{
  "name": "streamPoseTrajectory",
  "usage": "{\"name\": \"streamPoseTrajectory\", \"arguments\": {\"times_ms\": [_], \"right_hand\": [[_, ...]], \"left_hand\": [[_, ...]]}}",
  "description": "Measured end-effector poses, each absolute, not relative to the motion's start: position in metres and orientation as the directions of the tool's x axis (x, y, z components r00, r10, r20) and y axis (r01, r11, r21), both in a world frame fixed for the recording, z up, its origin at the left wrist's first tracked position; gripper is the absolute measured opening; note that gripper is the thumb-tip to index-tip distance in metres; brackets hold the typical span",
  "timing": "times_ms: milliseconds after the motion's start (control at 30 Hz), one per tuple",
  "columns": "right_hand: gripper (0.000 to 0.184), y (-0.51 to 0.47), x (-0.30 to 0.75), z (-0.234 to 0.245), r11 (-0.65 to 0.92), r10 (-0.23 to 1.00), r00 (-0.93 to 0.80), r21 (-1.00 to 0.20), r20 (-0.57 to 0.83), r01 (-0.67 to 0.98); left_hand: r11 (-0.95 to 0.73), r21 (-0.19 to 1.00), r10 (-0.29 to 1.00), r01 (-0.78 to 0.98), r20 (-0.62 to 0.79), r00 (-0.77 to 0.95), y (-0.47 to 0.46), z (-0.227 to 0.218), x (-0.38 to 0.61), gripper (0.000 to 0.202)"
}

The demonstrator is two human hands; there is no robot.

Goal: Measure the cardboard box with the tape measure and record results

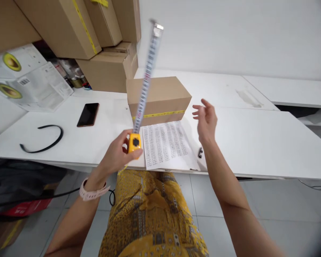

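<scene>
Yellow plastic shows between your fingers: your left hand (117, 153) is closed around the case of a tape measure (135, 142), thumb across its front, just in front of the small cardboard box (159, 98) that sits on the white table (256, 142). From the case the blade (147, 78) runs up and slightly to the right, crossing in front of the box's left end. Its metal hook is well above the box top, and the upper part is blurred. Whether the blade touches the box you cannot tell from this view.

Your right hand (206, 119) hangs in the air just to the right of the box, palm turned toward it, fingers spread and loose, gripping nothing and touching nothing.

A printed sheet (167, 144) full of small columns lies flat against the front of the box, reaching to the table's near edge. A small black object (200, 152), too small to identify, lies at the right edge of that sheet. Left of the box a dark phone (88, 114) lies face up, and farther left a black curved strap (42, 141) lies on the table. Behind the box and to its left, larger cartons (69, 25) are stacked. A pale watch band (92, 192) circles your left wrist.
</scene>
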State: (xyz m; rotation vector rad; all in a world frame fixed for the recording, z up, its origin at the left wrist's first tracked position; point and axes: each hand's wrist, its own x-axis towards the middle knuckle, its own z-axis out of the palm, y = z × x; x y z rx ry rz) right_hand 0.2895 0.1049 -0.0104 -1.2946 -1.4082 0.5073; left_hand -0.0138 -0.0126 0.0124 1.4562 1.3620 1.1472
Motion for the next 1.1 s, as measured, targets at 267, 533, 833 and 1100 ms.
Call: {"name": "streamPoseTrajectory", "arguments": {"times_ms": [267, 533, 833, 1100], "right_hand": [[0.031, 0.022, 0.304, 0.027, 0.369, 0.876, 0.312, -0.928, 0.367, 0.055], [0.018, -0.063, 0.264, -0.029, 0.298, 0.951, 0.053, -0.947, 0.306, 0.116], [0.035, -0.004, 0.322, -0.053, -0.135, 0.889, 0.355, -0.576, 0.289, 0.806], [0.035, 0.026, 0.360, -0.061, -0.063, 0.987, 0.125, -0.463, 0.104, 0.884]], "left_hand": [[-0.235, 0.686, 0.880, 0.688, -0.149, 0.450, -0.086, 0.004, 0.006, 0.058], [-0.191, 0.717, 0.927, 0.670, -0.092, 0.363, -0.088, -0.001, 0.021, 0.105], [-0.173, 0.358, 0.959, 0.918, 0.274, 0.074, -0.043, 0.001, -0.003, 0.082], [-0.104, 0.175, 0.960, 0.979, 0.274, 0.053, 0.011, -0.032, -0.035, 0.054]]}}
